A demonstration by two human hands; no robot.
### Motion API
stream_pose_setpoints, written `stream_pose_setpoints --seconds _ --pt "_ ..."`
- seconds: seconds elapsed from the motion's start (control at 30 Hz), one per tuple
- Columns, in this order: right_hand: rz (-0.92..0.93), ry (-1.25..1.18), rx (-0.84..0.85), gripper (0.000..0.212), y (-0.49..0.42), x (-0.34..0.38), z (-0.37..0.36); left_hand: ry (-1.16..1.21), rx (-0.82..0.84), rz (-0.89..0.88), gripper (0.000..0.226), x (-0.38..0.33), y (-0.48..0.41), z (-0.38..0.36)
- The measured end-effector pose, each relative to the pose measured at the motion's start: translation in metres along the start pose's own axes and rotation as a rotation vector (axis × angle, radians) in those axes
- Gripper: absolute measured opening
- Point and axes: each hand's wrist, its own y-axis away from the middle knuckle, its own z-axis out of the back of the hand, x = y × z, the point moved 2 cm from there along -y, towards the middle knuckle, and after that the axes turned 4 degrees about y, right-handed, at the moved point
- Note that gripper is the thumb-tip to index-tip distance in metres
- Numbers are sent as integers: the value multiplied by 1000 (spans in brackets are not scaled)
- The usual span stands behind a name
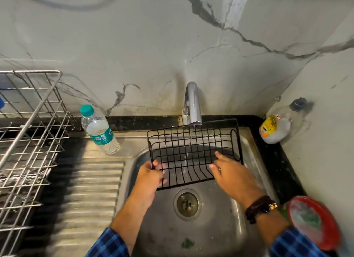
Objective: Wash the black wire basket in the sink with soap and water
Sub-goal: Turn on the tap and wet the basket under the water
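Black wire basket [192, 143] held tilted over sink [220, 228], under running tap [192, 103]. Left hand [150, 178] grips its left edge; right hand [229, 172], fingers straight, touches its front right wires

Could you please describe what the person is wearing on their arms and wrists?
Both arms are in blue plaid shirt sleeves with darker and lighter checks. The left sleeve and the right sleeve both end short of the wrists. The right wrist carries a dark brown band with a small gold-coloured piece on it. Nothing is worn on the left wrist, and there are no gloves.
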Motion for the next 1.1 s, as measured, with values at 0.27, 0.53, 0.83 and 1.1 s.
stream_pose_setpoints --seconds 0.27,0.53,0.83,1.1 --pt "108 -53 386 56 14 32 -6 23 -157 8 19 -13 -2 16" --pt "79 -532 -342 22 98 -22 9 -153 -80 152 27 -5 32 57" --pt "-664 -231 -255 18 133 -149 -24 -212 22 193 16 -12 47 31" --pt "-624 -223 -189 15 140 -147 -25 -159 37 163 19 -25 53 33"
